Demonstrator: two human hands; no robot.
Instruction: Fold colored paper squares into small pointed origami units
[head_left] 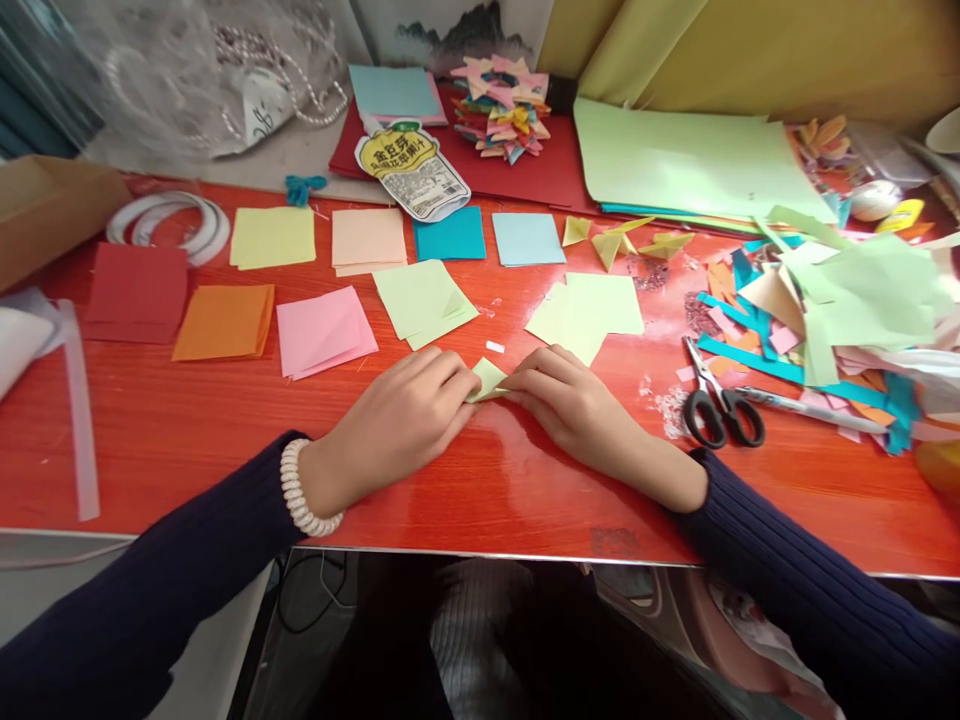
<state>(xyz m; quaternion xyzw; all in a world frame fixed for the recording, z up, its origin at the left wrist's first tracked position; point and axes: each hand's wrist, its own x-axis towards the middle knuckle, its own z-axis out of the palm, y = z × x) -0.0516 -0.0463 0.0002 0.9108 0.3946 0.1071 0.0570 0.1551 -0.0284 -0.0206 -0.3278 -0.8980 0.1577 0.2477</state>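
Between my hands is a small folded piece of pale green paper [489,379], close to the table surface. My left hand [401,418], with a coiled band at its wrist, pinches the paper's left end. At the right end, the fingertips of my right hand [581,405] are closed on it. My fingers cover both ends of the paper. Just beyond lie pale green paper squares in two loose groups, one to the left [416,300] and one to the right [592,305]. A tiny white scrap [495,347] lies behind the folded piece.
Colored squares lie at left, among them orange [223,322] and pink [324,332] ones. Black-handled scissors [722,400] and a pen [814,408] are at right beside a heap of paper scraps [870,290]. Folded yellow pieces [616,243] and a layered paper ornament [502,110] stand farther back.
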